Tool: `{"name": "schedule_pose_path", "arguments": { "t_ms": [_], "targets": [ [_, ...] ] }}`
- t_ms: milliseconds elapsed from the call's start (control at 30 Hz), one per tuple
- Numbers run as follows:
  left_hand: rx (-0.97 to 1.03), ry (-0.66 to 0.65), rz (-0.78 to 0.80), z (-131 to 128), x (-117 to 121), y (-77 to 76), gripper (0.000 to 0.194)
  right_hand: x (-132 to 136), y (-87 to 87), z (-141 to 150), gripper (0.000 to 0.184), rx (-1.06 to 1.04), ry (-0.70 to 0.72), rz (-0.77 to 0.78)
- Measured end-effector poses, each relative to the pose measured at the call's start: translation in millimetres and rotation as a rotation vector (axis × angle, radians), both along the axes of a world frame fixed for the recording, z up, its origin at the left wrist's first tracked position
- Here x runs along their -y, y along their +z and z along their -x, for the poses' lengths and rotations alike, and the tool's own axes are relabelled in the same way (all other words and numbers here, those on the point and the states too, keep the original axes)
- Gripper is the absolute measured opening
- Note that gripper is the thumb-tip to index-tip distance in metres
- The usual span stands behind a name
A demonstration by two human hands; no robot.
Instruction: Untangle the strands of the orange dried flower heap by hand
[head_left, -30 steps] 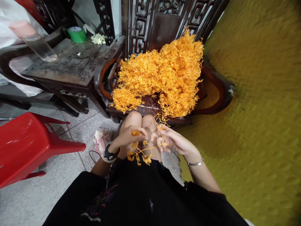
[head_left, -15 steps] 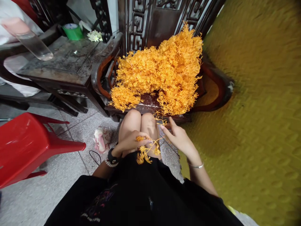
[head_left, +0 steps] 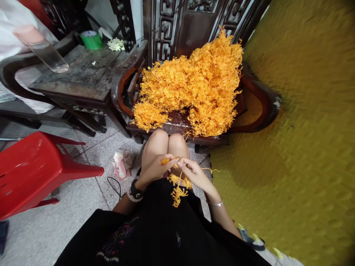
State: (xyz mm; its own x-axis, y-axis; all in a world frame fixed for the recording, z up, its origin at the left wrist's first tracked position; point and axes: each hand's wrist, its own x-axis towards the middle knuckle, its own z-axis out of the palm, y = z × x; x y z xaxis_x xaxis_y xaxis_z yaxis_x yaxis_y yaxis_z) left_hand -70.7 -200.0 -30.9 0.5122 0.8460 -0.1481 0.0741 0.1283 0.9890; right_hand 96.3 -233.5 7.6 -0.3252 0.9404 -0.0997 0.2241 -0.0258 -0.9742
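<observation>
Over my lap, my left hand [head_left: 156, 168] is closed around an orange crocheted yarn piece [head_left: 178, 190], whose frilly end hangs below the fingers. My right hand [head_left: 196, 174] meets it with thumb and fingers pinched on the same yarn at the left fingertips. A loose yarn tail [head_left: 210, 170] sticks out to the right past the right hand. Exactly what lies between the fingertips is hidden. In front of my knees, a big heap of similar orange yarn pieces [head_left: 191, 81] covers much of a dark wooden armchair seat [head_left: 177, 123].
To the left stands a dark wooden side table [head_left: 80, 79] with a bottle [head_left: 47, 51], green tape [head_left: 91, 39] and pale flowers [head_left: 116, 44]. A red plastic stool [head_left: 41, 170] and a small pink-and-white pouch [head_left: 122, 164] are on the floor. Yellow textured material [head_left: 291, 129] spreads along the right.
My right hand has come back from the chair's front edge to my left hand, and its spread fingers have closed on the yarn. The hanging piece has swung slightly right.
</observation>
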Motion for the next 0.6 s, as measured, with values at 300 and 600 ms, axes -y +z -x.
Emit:
{"name": "schedule_pose_path", "arguments": {
  "t_ms": [300,600],
  "targets": [
    [0.192,-0.090,0.154,5,18,23.5,0.041,-2,6.2,-5,0.044,-0.202,0.264,0.217],
    [0.404,-0.141,0.231,-1,25,39.9,0.045,9,7.4,-2,0.045,-0.373,0.222,0.105]
  ]
}}
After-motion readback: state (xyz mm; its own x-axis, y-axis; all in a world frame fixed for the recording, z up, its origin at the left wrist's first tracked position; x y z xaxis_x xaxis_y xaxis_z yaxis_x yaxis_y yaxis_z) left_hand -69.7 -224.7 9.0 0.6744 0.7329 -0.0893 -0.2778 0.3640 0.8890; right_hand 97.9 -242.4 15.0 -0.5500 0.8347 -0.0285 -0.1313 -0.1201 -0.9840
